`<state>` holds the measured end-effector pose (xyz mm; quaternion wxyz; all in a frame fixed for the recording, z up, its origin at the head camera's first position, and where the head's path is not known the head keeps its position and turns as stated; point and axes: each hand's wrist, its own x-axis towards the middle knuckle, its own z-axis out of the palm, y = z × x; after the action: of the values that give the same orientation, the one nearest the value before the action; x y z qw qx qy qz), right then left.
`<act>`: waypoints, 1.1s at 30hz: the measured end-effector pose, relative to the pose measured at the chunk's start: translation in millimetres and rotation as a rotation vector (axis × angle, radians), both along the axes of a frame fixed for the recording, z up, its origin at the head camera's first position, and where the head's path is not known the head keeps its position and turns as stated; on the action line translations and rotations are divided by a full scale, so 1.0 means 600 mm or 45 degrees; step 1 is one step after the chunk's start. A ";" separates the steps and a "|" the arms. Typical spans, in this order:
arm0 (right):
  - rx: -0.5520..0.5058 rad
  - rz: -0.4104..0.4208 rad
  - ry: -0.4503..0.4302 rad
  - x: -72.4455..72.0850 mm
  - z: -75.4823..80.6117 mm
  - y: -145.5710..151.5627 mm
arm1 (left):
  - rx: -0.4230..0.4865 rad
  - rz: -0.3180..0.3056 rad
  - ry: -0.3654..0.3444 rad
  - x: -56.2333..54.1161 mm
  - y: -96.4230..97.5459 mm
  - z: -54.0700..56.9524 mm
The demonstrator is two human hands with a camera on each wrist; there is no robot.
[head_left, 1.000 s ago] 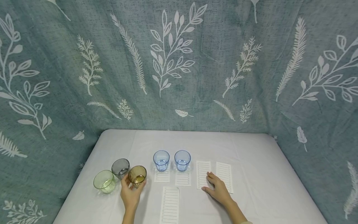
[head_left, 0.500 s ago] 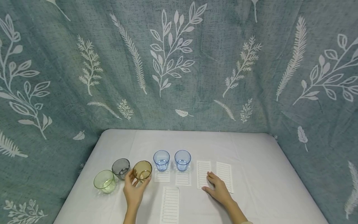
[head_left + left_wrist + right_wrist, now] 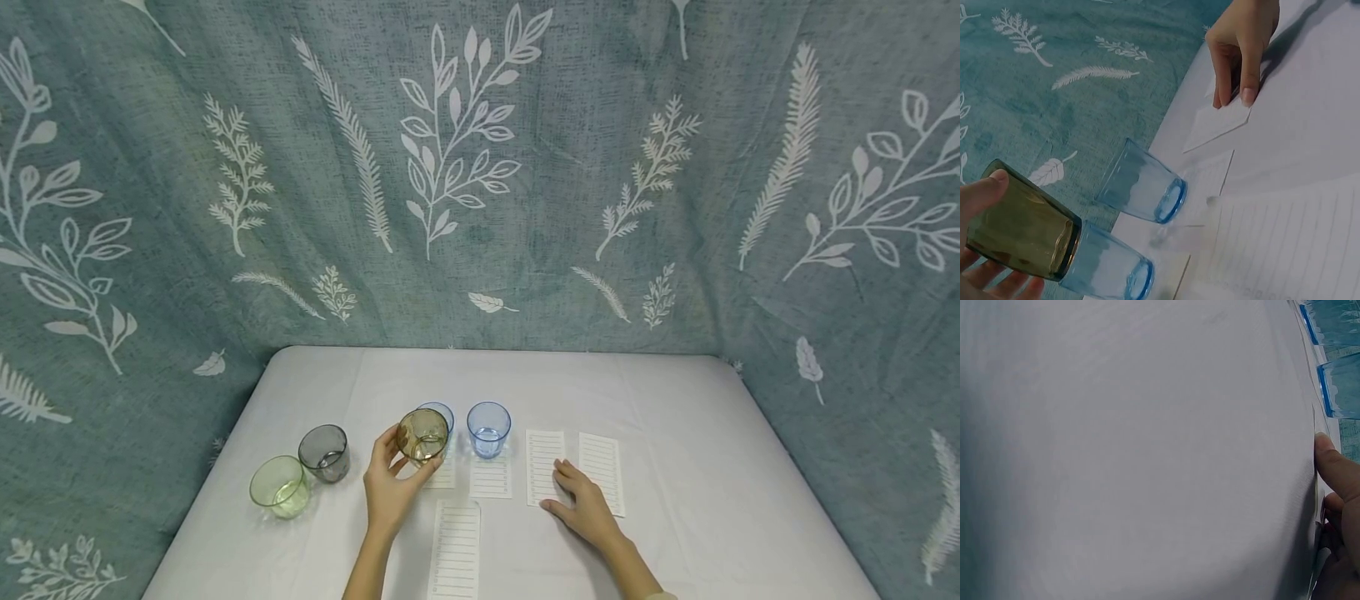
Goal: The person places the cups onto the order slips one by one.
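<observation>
My left hand grips an amber glass, thumb on one side and fingers on the other. In the head view that glass overlaps the left blue glass and hides most of it. Another blue glass stands just to the right, at the top of a lined paper slip. The left wrist view shows the amber glass raised beside the nearer blue glass. My right hand rests with relaxed fingers on a lined slip, a second slip beside it.
A grey glass and a green glass stand close together at the left of the white-covered table. A longer lined sheet lies at the front middle. Behind hangs a leaf-patterned teal curtain.
My left hand has carried the amber glass right and away from me, from beside the grey glass to over the left blue glass. The right hand stays where it was.
</observation>
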<state>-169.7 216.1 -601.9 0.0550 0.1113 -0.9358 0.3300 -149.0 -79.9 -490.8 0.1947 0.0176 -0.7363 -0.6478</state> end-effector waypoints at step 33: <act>-0.019 0.009 0.052 -0.001 -0.007 0.002 | 0.025 -0.390 0.110 -0.059 0.152 0.044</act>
<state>-170.2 217.3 -606.4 0.0737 0.1209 -0.9315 0.3350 -184.3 11.4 -464.4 0.1251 -0.1209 -0.7149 -0.6772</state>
